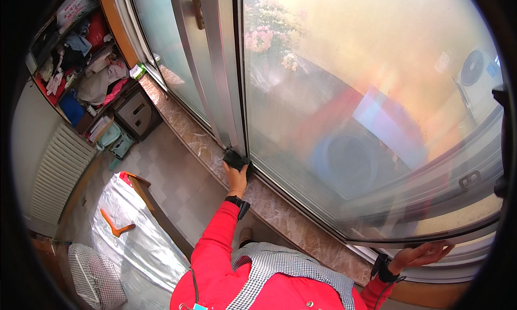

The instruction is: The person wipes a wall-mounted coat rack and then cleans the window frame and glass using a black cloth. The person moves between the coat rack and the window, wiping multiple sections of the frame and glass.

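My left hand [235, 181] grips a dark cloth [236, 159]. It presses the cloth into the lower corner where the metal window frame [218, 75] meets the sill. Under my hand runs a brown marbled stone windowsill [278, 203]. To the right stands a large glass window pane [291, 116], hazy and full of reflections. My right hand [422, 254] is at the dark lower edge of the window sash [383, 242], palm turned up. Its fingers lie along that edge, and whether they grip it is unclear.
Left of the sill, open shelves [97, 67] hold piled clothes, above a small safe-like box [135, 112]. A white radiator [60, 168] lines the wall. Behind my left arm, silvery fabric [137, 245] covers a piece of furniture, with an orange hanger [115, 225] on top. A checked bundle [95, 275] sits beside it.
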Tool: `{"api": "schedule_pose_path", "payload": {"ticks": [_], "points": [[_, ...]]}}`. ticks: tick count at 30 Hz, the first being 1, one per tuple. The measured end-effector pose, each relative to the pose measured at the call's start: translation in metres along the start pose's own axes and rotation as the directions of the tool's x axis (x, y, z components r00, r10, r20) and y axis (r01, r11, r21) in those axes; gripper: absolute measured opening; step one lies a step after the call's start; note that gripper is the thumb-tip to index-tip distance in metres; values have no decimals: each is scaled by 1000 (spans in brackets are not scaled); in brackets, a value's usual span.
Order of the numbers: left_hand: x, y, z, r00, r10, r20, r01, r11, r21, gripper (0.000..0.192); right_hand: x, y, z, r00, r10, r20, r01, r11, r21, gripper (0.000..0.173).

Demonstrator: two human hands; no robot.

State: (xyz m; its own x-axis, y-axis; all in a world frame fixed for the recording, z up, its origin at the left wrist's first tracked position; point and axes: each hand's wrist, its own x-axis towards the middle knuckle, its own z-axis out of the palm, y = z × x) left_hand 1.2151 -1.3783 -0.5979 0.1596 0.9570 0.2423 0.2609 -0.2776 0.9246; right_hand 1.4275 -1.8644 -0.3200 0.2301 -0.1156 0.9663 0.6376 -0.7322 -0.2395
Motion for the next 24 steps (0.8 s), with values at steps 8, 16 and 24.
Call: {"api": "schedule_pose_path", "payload": {"ticks": [8,16,24], "points": [[67,153,-55,774,624,-110,-601,778,181,45,-6,6,2,999,-3,43,-2,993,116,46],[125,293,-81,634,684,-360,-692,710,130,41,-8,2,3,999,36,39,-42,985,167,45],[39,103,-31,877,453,-162,-439,891,114,49,-14,-2,10,1000,13,2,-14,965,262,41]]}}
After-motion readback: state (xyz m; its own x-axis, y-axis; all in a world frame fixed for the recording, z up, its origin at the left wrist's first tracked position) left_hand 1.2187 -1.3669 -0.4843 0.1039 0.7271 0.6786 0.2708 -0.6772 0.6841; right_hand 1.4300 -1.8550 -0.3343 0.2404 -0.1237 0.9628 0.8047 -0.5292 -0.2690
